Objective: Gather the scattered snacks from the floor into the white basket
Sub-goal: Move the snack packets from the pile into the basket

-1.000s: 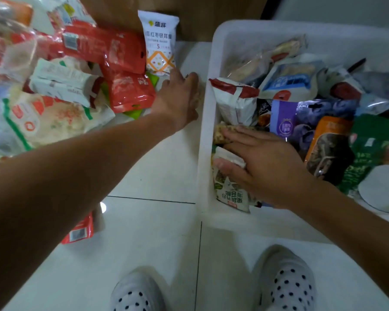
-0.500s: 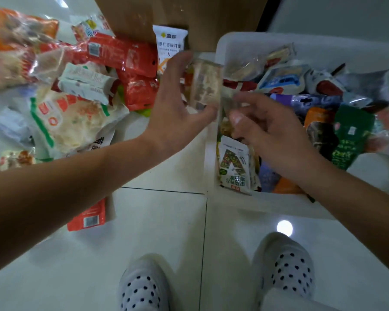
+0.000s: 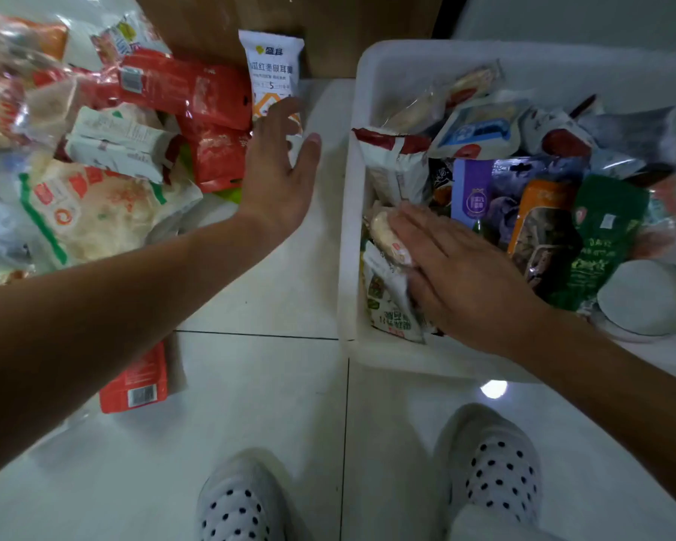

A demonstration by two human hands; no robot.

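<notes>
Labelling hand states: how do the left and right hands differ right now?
The left hand hovers over the floor pile by the white packet; the right hand is inside the white basket. Left hand's contact is unclear; right hand lies flat on packets. Both open, gripping nothing.

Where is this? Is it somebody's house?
Probably a room at home: a white tiled floor, soft polka-dot slippers on the person's feet, and snack packets heaped beside a white basket.
</notes>
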